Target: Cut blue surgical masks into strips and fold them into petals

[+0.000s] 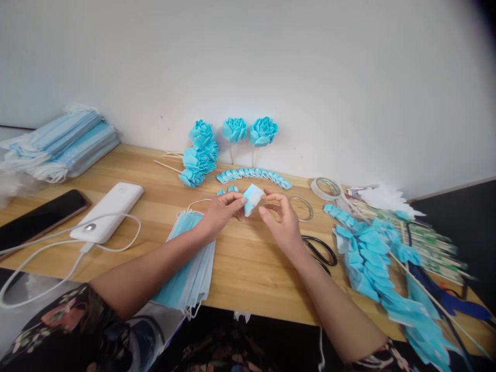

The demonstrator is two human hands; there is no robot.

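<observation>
My left hand (222, 209) and my right hand (281, 217) meet above the middle of the wooden table (248, 268). Both pinch a small folded piece of blue mask fabric (251, 198), held just off the tabletop. The left fingers grip its lower left edge; the right thumb and forefinger hold its right side. A flat pile of blue face masks (189, 263) lies under my left forearm. A curved row of folded blue petals (253, 174) rests on the table just beyond my hands.
Blue fabric roses on sticks (232, 132) lean at the wall. Black scissors (320, 250), tape rolls (325, 188) and cut blue pieces (368, 258) lie right. A white power bank (108, 211), phone (39, 217) and stacked masks (65, 144) lie left.
</observation>
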